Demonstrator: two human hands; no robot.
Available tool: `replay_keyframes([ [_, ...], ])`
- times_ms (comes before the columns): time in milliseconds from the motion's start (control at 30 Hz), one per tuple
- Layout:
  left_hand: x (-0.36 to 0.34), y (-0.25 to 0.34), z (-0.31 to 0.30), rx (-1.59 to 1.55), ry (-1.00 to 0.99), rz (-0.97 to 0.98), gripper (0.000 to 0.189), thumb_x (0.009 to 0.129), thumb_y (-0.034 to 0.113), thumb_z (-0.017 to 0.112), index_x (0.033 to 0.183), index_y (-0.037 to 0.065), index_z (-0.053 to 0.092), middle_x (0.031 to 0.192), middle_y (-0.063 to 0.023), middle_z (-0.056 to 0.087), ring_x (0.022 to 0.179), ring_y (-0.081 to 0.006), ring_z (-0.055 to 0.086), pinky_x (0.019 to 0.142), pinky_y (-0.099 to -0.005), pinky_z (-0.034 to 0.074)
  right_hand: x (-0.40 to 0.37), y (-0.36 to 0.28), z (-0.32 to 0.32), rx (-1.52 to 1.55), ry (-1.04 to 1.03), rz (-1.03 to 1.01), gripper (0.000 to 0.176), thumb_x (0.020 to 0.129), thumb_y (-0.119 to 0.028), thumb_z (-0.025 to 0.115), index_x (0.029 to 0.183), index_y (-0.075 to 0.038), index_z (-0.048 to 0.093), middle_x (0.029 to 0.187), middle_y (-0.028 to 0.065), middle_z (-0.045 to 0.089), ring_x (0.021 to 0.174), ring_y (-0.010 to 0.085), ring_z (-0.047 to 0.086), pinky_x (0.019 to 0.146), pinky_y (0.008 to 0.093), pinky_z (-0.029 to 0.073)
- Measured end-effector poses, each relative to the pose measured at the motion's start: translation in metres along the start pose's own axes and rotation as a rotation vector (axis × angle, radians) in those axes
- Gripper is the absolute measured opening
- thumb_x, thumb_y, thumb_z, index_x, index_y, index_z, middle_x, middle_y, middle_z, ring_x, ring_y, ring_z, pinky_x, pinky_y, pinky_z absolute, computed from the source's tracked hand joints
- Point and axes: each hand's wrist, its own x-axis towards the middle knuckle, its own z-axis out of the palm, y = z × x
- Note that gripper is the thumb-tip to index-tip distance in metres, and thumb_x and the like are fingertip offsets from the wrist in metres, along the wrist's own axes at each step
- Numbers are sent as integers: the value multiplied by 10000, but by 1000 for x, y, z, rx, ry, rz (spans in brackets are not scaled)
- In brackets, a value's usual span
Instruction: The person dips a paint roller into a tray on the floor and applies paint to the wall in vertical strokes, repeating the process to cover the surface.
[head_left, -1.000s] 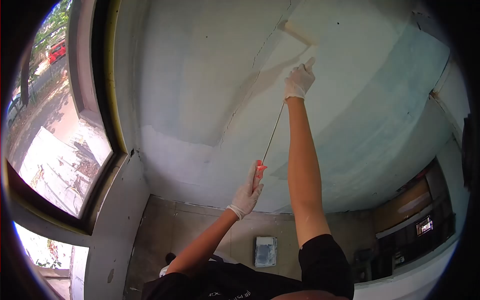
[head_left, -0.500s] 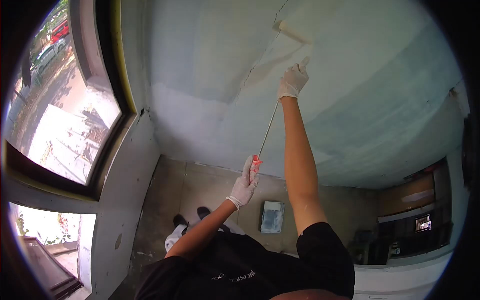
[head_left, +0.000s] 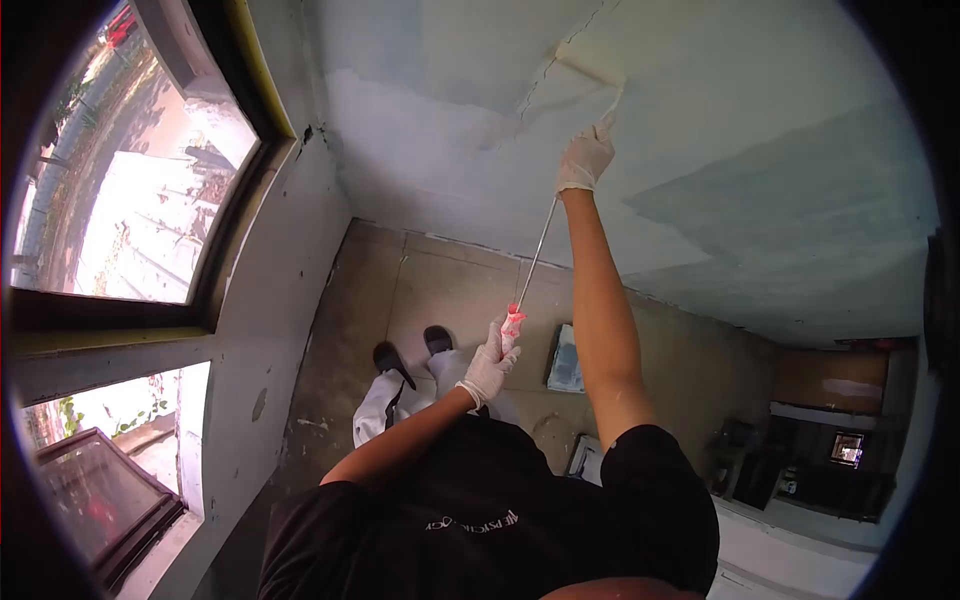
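Observation:
My left hand [head_left: 488, 368], in a white glove, is closed around the red-and-white handle [head_left: 511, 328] of a paint roller. Further up, my gloved right hand [head_left: 586, 158] grips the roller's long metal rod [head_left: 538, 252] near its frame. The pale roller sleeve [head_left: 590, 66] lies against the blue-white wall [head_left: 440, 150], its left end beside a dark crack [head_left: 535, 88]. My fingers partly hide the rod where the right hand holds it.
On the tiled floor [head_left: 450, 270] sit a paint-stained tray [head_left: 566, 360] and a second tray [head_left: 586, 458], partly hidden by my body. An open window [head_left: 130, 200] is at left. Dark shelves [head_left: 820, 460] stand at right. My shoes [head_left: 438, 340] are near the wall's base.
The roller has moved down the wall, closer to the crack's lower end. My view has tilted downward, showing more floor and the second tray. Both hands keep their hold.

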Motion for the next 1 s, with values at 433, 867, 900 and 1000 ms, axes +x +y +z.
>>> replay_keyframes([
  [433,-29,-49,3,24,49,-190,529,926,143,563,1377,127,286,761,-156,578,633,-245,571,628,-365,467,-4,120,-56,-123,86,111,258,980,-61,457,1157,71,592,735,-49,372,605,63,348,519,242,294],
  [867,-38,-89,10,34,143,-134,535,921,201,573,1366,92,298,850,-250,620,800,-437,630,703,-404,481,-13,173,-74,-117,174,165,207,984,-103,461,937,39,604,713,-36,396,606,88,372,531,263,317],
  [900,-39,-87,11,33,138,-138,533,920,201,575,1364,91,301,854,-258,621,813,-446,632,702,-409,482,-14,168,-73,-88,185,171,212,985,-107,462,895,16,609,686,-44,374,585,86,358,517,266,303],
  [1000,-40,-92,13,52,156,-105,505,925,169,568,1358,85,321,923,-202,615,844,-332,610,737,-385,481,-18,147,-67,66,160,215,233,1005,-189,474,844,-71,594,638,-66,319,522,76,324,463,269,265],
])
